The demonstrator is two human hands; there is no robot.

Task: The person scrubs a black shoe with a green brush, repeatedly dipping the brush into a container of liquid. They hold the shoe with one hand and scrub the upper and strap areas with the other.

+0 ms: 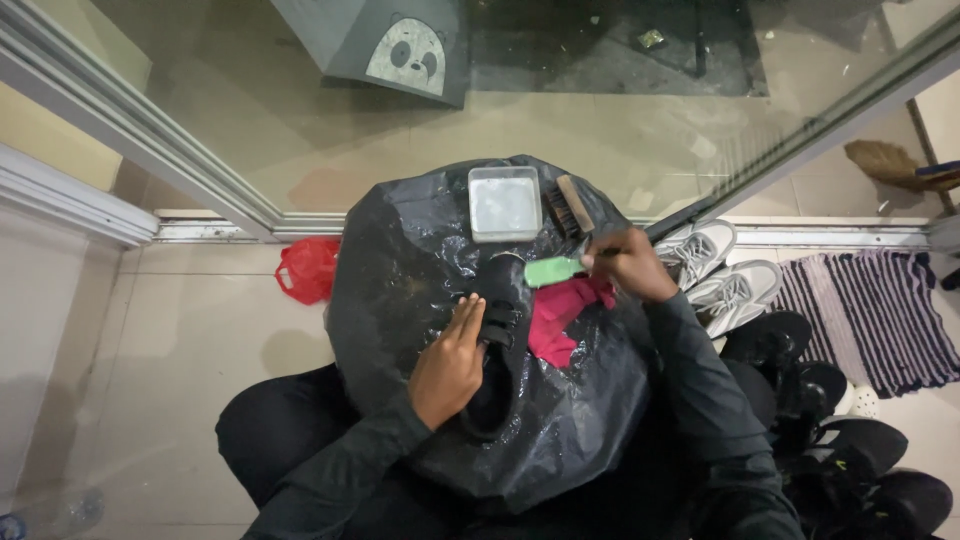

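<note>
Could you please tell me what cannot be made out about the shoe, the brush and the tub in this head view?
- Black shoe: its side is covered by the left hand; dark against the black plastic sheet, so its surface detail is lost.
- Green brush: the grip is hidden inside the right hand; bristles face away.
- White tub: contents too pale and blurred to tell.

Black plastic bag is spread over the person's lap & holds the stuff. On it: black shoe, pink cloth, clear square box, wood brush. Tile floor under it has a red bag, grey sneakers & a striped rug.
</note>
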